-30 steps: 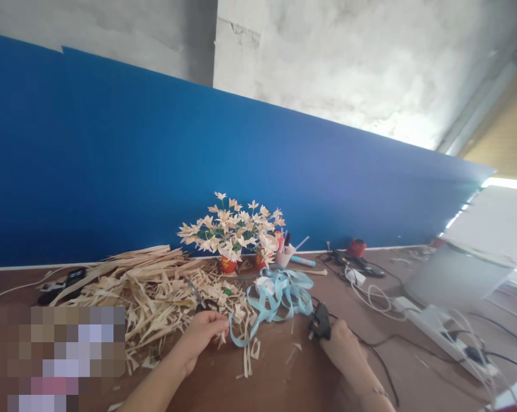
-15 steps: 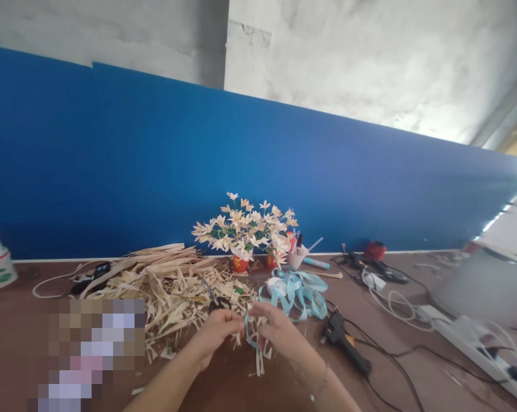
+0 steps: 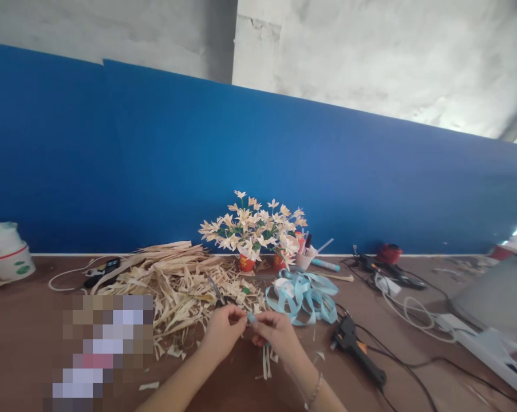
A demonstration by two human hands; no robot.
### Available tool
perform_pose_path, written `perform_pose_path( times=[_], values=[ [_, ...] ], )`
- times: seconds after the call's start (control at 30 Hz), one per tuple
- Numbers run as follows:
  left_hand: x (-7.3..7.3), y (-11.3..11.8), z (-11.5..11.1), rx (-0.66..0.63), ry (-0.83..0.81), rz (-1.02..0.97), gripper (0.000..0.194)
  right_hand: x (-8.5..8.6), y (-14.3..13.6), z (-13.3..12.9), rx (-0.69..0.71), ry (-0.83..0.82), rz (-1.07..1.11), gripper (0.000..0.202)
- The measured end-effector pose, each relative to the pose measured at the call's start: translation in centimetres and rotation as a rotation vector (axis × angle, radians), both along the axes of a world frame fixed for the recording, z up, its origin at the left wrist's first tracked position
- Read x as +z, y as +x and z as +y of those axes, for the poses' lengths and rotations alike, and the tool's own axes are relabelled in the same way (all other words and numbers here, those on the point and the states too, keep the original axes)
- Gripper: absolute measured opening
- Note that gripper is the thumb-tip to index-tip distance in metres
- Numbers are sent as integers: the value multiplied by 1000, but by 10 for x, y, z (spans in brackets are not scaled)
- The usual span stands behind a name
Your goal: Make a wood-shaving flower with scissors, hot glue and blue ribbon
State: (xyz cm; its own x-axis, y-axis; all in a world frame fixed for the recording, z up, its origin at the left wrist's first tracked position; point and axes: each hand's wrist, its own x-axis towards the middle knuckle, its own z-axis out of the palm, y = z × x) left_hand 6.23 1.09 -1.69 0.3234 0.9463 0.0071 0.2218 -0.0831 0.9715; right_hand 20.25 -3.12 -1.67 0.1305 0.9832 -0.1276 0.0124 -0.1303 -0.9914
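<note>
My left hand [image 3: 225, 330] is closed in a pinch, thumb against forefinger, at one end of a short piece of light blue ribbon [image 3: 251, 317]. My right hand [image 3: 276, 333] pinches the same ribbon from the other side, fingertips almost meeting the left ones. Pale dry husk strips [image 3: 267, 364] hang below my right hand; my fingers hide how they join the ribbon. Just beyond my left hand lie dark-handled scissors [image 3: 219, 294] on a heap of husk strips [image 3: 176, 286]. A loose tangle of light blue ribbon [image 3: 303, 294] lies beyond my right hand.
Two red pots [image 3: 247, 263] of pale husk flowers [image 3: 253, 223] stand at the back beside a white cup [image 3: 305, 258] of sticks. To the right are a black glue gun [image 3: 356, 349], cables and a white power strip [image 3: 477, 355]. A white tub [image 3: 11, 260] stands far left.
My hands have drawn together, and the ribbon loop that hung between them is now a short bit at my fingertips. The view has shifted slightly, moving everything to the right.
</note>
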Motion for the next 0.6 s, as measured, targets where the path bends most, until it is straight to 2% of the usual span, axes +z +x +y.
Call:
perform_pose_path(
  times=[0.13, 0.3, 0.6],
  values=[
    [2, -3, -1, 7, 73, 75, 15, -2, -4, -1, -7, 27, -2, 38],
    [8, -6, -2, -48, 144, 85, 17, -2, -4, -2, -21, 34, -18, 36],
    [7, -7, -1, -8, 144, 165, 12, -2, -6, -2, -32, 62, -89, 36]
  ],
)
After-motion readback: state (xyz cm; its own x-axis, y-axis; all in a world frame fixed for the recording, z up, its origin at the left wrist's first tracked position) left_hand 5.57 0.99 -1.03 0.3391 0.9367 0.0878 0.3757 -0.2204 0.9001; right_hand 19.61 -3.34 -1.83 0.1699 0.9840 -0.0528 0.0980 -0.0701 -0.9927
